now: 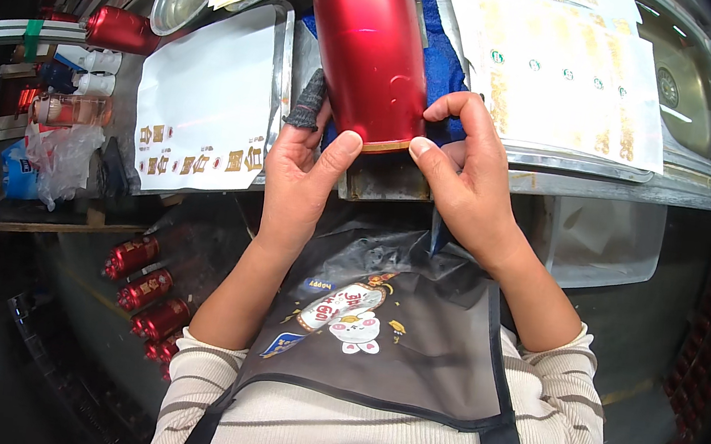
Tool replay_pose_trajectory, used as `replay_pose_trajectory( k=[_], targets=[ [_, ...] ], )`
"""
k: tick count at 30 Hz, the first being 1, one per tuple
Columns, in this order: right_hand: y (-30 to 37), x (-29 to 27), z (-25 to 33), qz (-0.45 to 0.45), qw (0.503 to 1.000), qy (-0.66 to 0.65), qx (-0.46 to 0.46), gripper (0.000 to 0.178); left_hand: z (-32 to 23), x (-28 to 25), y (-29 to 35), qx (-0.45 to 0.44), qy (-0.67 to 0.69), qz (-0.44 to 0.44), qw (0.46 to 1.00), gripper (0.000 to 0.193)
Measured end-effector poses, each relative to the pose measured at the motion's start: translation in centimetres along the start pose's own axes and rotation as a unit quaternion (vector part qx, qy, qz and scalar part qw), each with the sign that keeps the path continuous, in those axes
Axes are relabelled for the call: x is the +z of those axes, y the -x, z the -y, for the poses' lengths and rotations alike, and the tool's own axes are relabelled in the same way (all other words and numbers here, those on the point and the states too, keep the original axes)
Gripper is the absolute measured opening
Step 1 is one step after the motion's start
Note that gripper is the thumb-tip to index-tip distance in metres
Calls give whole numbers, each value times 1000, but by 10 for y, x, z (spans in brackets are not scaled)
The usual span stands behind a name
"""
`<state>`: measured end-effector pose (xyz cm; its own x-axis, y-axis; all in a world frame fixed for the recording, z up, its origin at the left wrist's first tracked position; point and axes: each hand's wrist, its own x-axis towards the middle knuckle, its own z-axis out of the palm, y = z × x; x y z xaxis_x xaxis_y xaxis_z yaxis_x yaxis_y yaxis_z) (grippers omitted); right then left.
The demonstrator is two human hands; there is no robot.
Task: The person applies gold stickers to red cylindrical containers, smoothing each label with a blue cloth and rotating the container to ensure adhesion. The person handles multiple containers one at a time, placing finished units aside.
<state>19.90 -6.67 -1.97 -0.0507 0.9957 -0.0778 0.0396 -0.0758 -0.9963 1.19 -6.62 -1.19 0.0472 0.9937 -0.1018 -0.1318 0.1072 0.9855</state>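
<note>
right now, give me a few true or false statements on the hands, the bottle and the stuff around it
1. The left hand and right hand both touch the red bottle. True.
2. A right-hand finger wears a cover. False: the dark finger cover is on the left hand.
3. One printed sheet lies left of the bottle, another sheet right. True.
4. The cloth beside the bottle is yellow. False: blue.
5. The apron bears a cartoon print. True.
</note>
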Motion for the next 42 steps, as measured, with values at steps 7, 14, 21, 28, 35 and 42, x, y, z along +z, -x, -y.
replay_pose_trajectory(
  k=[7,14,21,28,35,42],
  targets=[
    [-10,-6,4,26,1000,9,13,26,1,-1,0,0,-35,17,999,62],
    [-16,-9,10,39,999,1,25,27,0,-2,0,-15,-38,17,999,64],
    [-15,-10,19,67,993,-20,98,30,6,-4,-3,7,-19,19,1000,67],
    [-18,-13,8,62,994,-25,82,24,8,-6,-3,10,-7,27,1000,69],
    [-19,-12,13,59,994,-16,86,26,8,-7,-2,7,-23,25,999,65],
    [-18,-10,19,49,992,-44,105,28,9,-7,-1,20,-13,23,999,65]
  ],
)
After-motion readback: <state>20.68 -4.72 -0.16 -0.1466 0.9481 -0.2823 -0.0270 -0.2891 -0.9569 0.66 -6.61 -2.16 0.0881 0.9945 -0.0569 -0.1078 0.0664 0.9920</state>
